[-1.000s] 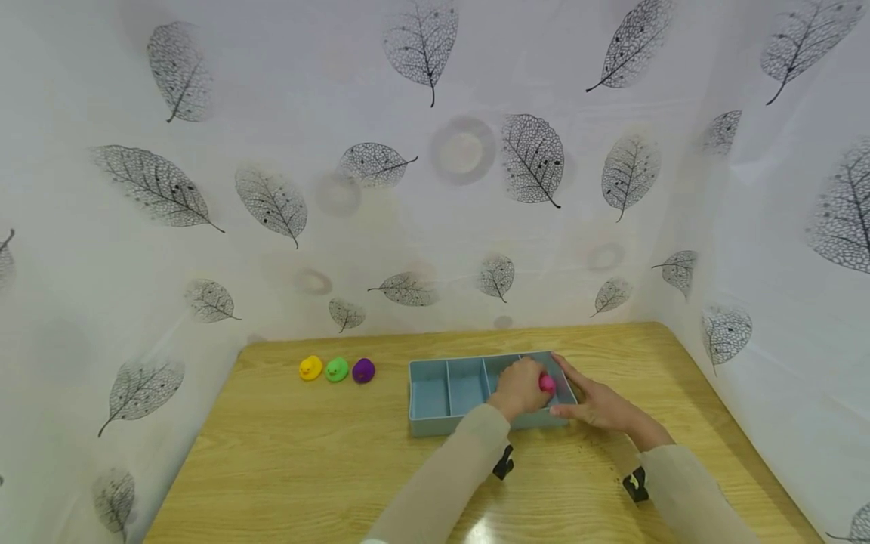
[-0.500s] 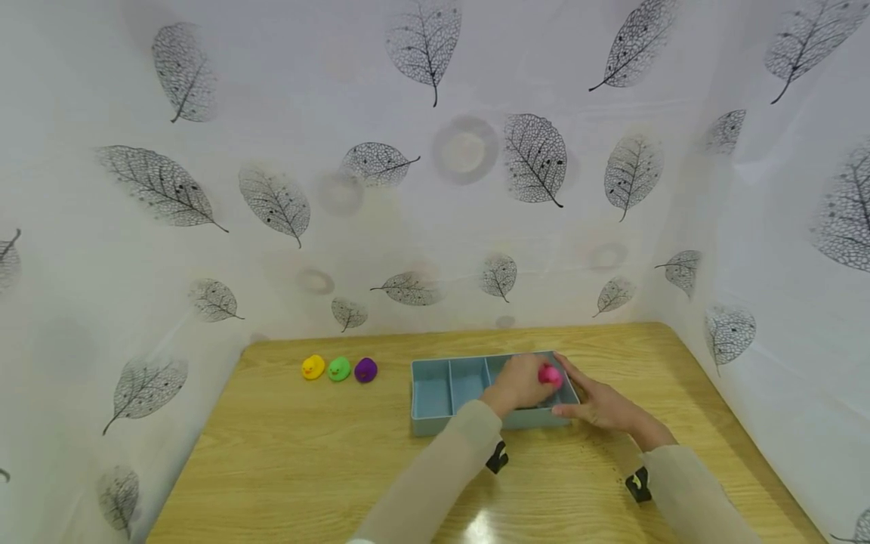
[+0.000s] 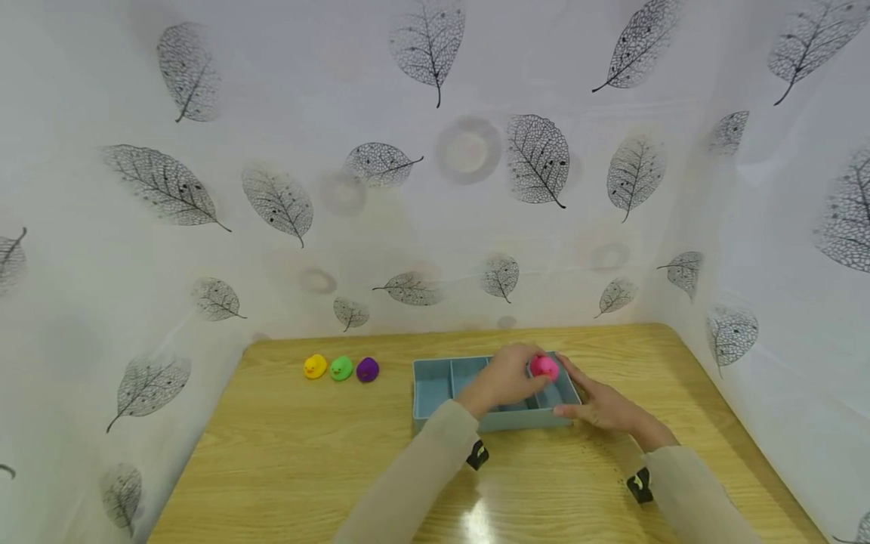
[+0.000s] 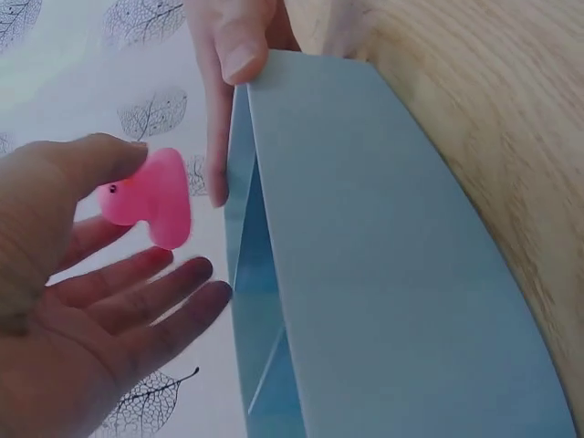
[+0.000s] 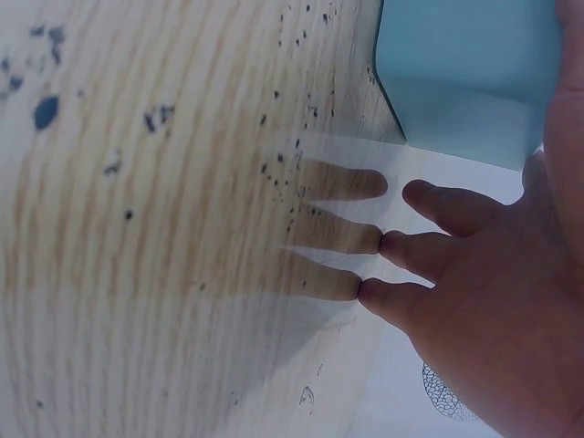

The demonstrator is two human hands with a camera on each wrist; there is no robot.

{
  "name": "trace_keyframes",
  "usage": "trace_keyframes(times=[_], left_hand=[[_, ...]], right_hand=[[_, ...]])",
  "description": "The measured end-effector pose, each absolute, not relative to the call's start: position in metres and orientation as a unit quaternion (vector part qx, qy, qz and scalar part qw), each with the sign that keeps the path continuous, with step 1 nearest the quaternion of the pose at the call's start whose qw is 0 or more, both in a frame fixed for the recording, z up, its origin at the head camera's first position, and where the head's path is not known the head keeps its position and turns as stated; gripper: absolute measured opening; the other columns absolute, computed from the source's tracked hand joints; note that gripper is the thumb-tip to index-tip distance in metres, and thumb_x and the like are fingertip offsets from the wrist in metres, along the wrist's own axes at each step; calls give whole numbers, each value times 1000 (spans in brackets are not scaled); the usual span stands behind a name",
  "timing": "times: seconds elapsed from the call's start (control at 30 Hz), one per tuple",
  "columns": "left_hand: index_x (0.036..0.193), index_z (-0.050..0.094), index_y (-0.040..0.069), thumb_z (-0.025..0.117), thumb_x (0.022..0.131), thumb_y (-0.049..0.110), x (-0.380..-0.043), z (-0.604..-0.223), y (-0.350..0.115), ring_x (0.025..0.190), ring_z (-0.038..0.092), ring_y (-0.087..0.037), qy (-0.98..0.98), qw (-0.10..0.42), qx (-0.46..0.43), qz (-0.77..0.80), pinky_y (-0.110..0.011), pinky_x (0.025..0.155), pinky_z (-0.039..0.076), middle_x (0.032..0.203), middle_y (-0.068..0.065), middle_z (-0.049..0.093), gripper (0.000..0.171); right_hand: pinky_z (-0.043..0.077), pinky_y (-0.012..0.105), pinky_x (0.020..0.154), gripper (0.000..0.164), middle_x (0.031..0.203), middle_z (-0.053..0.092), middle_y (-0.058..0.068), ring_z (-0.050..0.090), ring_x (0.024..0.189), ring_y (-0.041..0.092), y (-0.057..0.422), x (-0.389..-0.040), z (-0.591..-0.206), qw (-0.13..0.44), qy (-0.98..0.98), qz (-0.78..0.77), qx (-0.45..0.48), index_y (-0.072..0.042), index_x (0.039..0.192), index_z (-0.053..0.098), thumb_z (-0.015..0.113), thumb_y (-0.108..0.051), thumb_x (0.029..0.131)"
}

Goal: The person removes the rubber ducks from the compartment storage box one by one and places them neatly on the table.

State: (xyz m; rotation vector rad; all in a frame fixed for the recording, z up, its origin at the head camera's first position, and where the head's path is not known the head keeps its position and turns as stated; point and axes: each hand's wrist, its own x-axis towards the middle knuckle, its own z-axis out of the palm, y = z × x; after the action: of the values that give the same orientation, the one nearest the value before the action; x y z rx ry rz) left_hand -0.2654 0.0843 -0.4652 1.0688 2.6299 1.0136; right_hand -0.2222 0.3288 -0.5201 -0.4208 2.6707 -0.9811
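A small pink rubber duck (image 3: 545, 368) is pinched by my left hand (image 3: 506, 376) above the rightmost compartment of a blue-grey divided box (image 3: 489, 421). In the left wrist view, thumb and index finger hold the duck (image 4: 164, 196) clear of the box's rim, the other fingers spread out. My right hand (image 3: 605, 406) grips the right end of the box, thumb at the front rim and index finger along the far side. From the right wrist view, the remaining fingers (image 5: 420, 255) extend past the box end with their tips at the tabletop.
A yellow duck (image 3: 316, 366), a green duck (image 3: 341, 368) and a purple duck (image 3: 368, 369) stand in a row at the back left of the wooden table (image 3: 285, 453). Leaf-patterned white curtain (image 3: 421, 227) surrounds the table's back and sides.
My left hand has drawn back to the left and raised the pink duck from down inside the rightmost compartment. The right hand keeps its grip on the box, which stays in place.
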Motion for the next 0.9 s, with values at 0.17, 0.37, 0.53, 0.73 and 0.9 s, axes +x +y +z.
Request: trace_keyframes(times=[0.17, 0.37, 0.53, 0.73, 0.9], left_hand=[[135, 66, 10, 74, 100, 25, -266, -467, 76, 103, 67, -12, 867, 41, 359, 342, -11, 83, 52, 120, 1, 72, 39], [136, 64, 7, 73, 98, 21, -265, -470, 62, 102, 66, -12, 867, 14, 361, 344, -11, 85, 52, 124, -4, 71, 41], [131, 65, 6, 72, 95, 21, -267, -474, 49, 97, 65, -15, 869, 5, 334, 365, -11, 79, 51, 120, -5, 70, 40], [124, 67, 6, 73, 91, 23, -267, -477, 32, 87, 56, -8, 870, -15, 289, 399, -13, 73, 51, 109, -5, 68, 38], [118, 68, 4, 77, 86, 18, -270, -479, 16, 82, 56, -8, 863, -47, 277, 420, -14, 70, 53, 102, -6, 70, 36]], right_hand=[[41, 81, 105, 106, 169, 18, 36, 38, 139, 70, 329, -223, -521, 131, 921, -335, -148, -29, 170, -5, 72, -45, 99], [42, 80, 105, 106, 167, 20, 39, 41, 137, 71, 330, -224, -523, 126, 923, -332, -150, -33, 170, -7, 72, -45, 99], [43, 77, 105, 107, 167, 20, 39, 44, 136, 69, 330, -224, -523, 123, 922, -333, -154, -32, 170, -7, 73, -44, 99], [43, 77, 106, 108, 167, 20, 38, 44, 136, 68, 331, -223, -523, 111, 920, -334, -170, -30, 170, -5, 74, -42, 98], [42, 78, 107, 107, 168, 17, 38, 38, 140, 68, 331, -223, -525, 107, 918, -335, -181, -29, 171, -4, 74, -39, 99]])
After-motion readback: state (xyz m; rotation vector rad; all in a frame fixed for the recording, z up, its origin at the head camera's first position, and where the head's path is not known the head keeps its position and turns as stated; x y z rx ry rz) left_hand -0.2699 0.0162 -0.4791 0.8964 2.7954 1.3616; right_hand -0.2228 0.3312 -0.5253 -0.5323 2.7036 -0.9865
